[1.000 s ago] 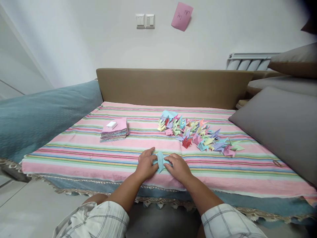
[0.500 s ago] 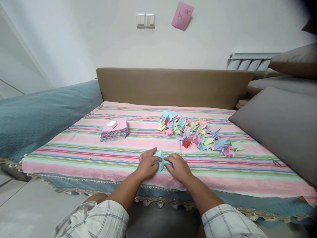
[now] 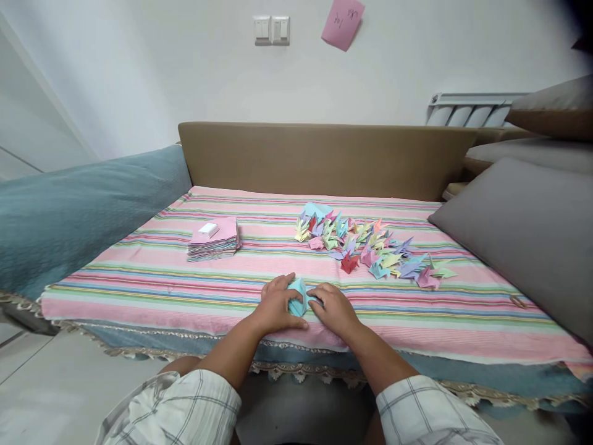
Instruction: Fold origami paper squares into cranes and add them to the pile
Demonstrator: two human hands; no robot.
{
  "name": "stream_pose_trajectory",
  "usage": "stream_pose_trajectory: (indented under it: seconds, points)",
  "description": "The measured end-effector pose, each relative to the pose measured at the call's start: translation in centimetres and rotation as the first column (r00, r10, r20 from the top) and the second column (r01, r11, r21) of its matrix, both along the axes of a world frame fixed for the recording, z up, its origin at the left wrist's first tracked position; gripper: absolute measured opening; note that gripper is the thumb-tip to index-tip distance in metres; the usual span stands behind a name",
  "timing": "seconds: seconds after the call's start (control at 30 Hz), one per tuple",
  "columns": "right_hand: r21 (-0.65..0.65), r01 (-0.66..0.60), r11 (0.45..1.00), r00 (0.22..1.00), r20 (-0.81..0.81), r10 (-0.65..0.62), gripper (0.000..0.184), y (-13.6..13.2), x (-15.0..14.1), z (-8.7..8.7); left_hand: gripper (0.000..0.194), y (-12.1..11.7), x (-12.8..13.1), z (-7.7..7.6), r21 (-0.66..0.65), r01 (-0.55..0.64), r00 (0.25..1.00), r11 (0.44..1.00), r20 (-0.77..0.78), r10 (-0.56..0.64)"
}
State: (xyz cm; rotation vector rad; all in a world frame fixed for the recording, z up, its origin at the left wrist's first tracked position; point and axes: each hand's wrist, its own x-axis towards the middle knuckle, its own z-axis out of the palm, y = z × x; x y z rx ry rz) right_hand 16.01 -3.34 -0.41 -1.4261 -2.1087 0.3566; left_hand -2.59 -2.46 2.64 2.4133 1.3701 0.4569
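Observation:
A light blue folded paper [image 3: 297, 298] lies on the striped cloth [image 3: 152, 278] near its front edge. My left hand [image 3: 277, 305] presses on its left side, thumb and fingers pinched on the paper. On its right side my right hand [image 3: 334, 309] does the same with its fingers closed on the fold. Both hands rest on the cloth, close together. Much of the paper is hidden between them.
A heap of several coloured paper cranes [image 3: 365, 248] lies beyond my hands to the right. A stack of square papers [image 3: 214, 240] with a small white block [image 3: 208, 230] on top sits at the left. Grey cushions [image 3: 523, 228] stand at right, a teal cover [image 3: 69, 210] at left.
The blue paper has been folded smaller between my hands, which have drawn closer together. The view has tipped slightly downward.

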Motion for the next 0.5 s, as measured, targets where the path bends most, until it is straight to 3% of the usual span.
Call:
stream_pose_trajectory:
  seconds: [0.17,0.5]
  points:
    - [0.002,-0.005,1.000,1.000,0.016,0.005,0.024,0.0,0.0,-0.1,0.034,0.0,0.1,-0.2,0.032,-0.014,1.000,0.999,0.018,0.014]
    - [0.035,0.002,0.999,0.995,0.102,-0.006,0.012,0.2,0.0,-0.2,0.037,1.1,-0.1,-0.6,0.106,-0.025,1.000,0.994,0.002,0.025]
